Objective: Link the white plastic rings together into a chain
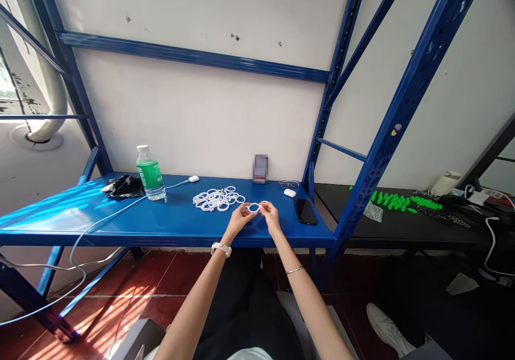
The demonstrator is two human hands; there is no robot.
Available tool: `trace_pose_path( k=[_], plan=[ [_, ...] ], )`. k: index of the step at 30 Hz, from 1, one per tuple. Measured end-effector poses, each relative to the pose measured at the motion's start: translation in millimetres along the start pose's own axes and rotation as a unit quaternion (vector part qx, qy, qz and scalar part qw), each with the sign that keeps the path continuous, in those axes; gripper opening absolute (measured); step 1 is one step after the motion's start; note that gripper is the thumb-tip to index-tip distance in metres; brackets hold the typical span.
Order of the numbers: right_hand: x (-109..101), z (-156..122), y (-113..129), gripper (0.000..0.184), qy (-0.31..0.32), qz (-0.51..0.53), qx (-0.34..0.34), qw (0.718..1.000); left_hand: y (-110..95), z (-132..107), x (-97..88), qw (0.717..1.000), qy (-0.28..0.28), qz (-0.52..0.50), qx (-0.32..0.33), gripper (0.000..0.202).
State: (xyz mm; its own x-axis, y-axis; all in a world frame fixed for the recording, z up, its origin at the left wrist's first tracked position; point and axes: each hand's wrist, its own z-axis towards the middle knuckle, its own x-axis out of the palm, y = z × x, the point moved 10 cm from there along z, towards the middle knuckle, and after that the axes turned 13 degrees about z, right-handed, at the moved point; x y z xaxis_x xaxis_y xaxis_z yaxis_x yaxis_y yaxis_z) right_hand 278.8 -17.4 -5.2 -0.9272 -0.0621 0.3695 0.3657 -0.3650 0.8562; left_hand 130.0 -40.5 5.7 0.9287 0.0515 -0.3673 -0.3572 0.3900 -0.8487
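Between my two hands is a small white ring (253, 207), held over the front part of the blue table. My left hand (240, 217) pinches its left side with thumb and fingers. On the opposite side, my right hand (269, 214) grips the ring's right edge between closed fingertips. Just beyond my left hand lies a loose pile of similar white rings (217, 199), overlapping one another on the tabletop. Fine details of the held ring are too small to make out.
The blue table (177, 223) carries a water bottle (151, 173), a black plastic bag (124, 186), a white cable (96, 223), a black phone (305, 211), a white case (289, 193) and eyeglasses (288, 184). Blue posts (406, 97) rise at right. Green pieces (396, 201) lie on a neighbouring black table.
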Motion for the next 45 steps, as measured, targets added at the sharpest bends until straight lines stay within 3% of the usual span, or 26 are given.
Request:
trace_pose_path(
  k=[25,45],
  plan=[
    [-4.2,1.7,-2.4,0.038,-0.017,0.006,-0.013,1.000,-0.7,0.0,1.2,1.000,0.011,-0.007,0.005,0.060],
    [-4.7,-0.1,-2.6,0.035,-0.026,0.018,0.015,0.999,-9.2,-2.3,-0.4,1.000,0.017,-0.004,0.021,0.047]
  ],
)
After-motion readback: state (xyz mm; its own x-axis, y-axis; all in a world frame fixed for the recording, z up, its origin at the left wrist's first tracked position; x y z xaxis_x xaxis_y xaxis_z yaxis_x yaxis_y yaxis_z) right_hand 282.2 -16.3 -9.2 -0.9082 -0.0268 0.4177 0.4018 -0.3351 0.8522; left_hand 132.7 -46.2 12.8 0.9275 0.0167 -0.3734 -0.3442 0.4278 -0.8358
